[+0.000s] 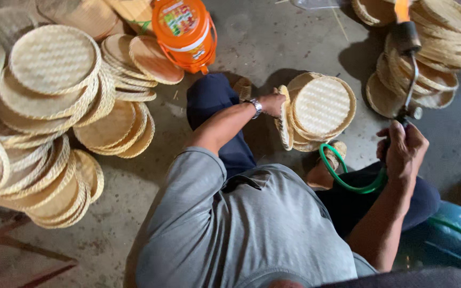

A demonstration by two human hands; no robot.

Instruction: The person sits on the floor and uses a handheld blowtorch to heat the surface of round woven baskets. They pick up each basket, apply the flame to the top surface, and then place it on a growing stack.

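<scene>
On my far left, stacks of round woven bamboo trays (49, 80) lean against each other on the concrete floor (273, 37), with a smaller pile of flat woven lids (134, 58) just beside them. An orange plastic jug (185, 32) stands on the floor behind those. My left hand (272, 102), a watch (256, 106) on the wrist, is closed on the edge of a short stack of woven trays (321, 106) standing tilted in front of my knees, fingers curled over the rim. A green hose (342, 176) loops by my foot and runs to the tool on the right. My right hand (404, 152) is wrapped firmly around the handle of a gas torch (409, 74), whose metal neck points away from me; a small flame (401, 9) burns at its tip. Behind the torch lies another heap of woven trays (438, 48), well apart from the stack I hold. A blue cylinder (454, 224) sits at my right side.
</scene>
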